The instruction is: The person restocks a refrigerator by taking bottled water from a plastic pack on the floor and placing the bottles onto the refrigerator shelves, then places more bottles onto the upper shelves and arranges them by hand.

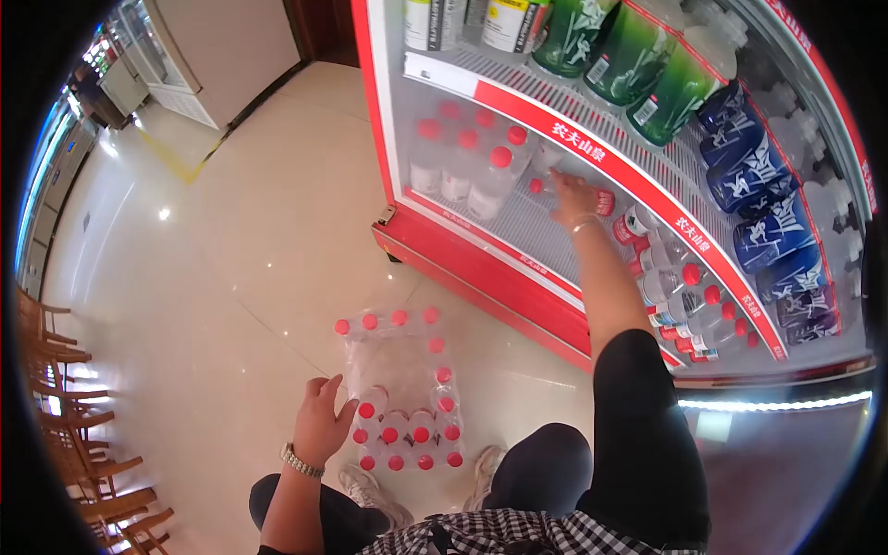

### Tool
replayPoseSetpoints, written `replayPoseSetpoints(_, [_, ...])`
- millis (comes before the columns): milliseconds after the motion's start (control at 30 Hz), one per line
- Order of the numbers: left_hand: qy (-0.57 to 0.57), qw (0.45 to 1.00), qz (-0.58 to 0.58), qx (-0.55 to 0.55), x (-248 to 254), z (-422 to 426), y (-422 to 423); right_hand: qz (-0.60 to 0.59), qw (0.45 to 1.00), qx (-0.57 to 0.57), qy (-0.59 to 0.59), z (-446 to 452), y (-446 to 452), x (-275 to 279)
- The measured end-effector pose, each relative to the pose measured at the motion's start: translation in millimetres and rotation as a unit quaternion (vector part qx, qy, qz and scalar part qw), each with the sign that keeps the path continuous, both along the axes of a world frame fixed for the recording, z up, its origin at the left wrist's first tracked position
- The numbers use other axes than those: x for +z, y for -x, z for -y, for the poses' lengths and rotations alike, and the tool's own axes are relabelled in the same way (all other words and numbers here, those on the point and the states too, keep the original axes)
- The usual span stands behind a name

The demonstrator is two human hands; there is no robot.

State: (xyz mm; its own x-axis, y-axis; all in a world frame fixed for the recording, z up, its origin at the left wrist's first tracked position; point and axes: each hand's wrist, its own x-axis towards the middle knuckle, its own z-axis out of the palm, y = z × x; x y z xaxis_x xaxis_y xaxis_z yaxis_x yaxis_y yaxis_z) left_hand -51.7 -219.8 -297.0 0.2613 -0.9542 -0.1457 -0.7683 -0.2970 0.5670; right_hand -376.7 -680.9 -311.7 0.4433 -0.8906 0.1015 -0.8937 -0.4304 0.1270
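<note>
My right hand (575, 198) reaches onto the lower shelf of the drinks fridge, its fingers around a water bottle (536, 186). This bottle's red cap points left, and my hand hides much of its body. Left of it stand several clear red-capped bottles (486, 190); to its right, more red-capped bottles (659, 285) crowd the shelf. My left hand (324, 416) hovers with its fingers apart, holding nothing, beside a pack of water bottles (398, 370) on the floor. The pack has clear film, bottles along its edges and a gap in the middle.
The fridge's red base (481, 277) and curved shelf edge (592, 139) lie around my right arm. Green bottles (634, 55) and blue-labelled bottles (768, 203) fill the upper shelf. Wooden chairs (69, 407) line the left. My shoes (370, 490) are just below the pack.
</note>
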Motion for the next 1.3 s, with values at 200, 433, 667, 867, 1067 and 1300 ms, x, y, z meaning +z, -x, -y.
replayPoseSetpoints(200, [0.009,1.0,0.007,0.008,-4,-4,-5,0.058,0.994,0.014,0.093,5,6,-17])
replayPoseSetpoints(433, [-0.017,0.999,-0.03,0.027,7,0,-3,0.264,0.941,-0.181,0.108,34,80,70])
replayPoseSetpoints(667, [-0.016,0.999,-0.044,0.017,15,14,4,-0.183,0.972,-0.136,0.055,24,86,36])
replayPoseSetpoints(867, [-0.014,0.999,-0.042,0.016,10,13,4,-0.465,0.868,-0.167,-0.048,25,91,-7])
replayPoseSetpoints(1067, [0.004,1.0,-0.002,0.0,-3,8,-2,-0.468,0.874,-0.113,-0.066,32,90,-29])
replayPoseSetpoints(1300, [-0.03,0.998,0.006,0.048,-12,15,-20,-0.031,0.965,0.159,-0.206,-137,-46,34])
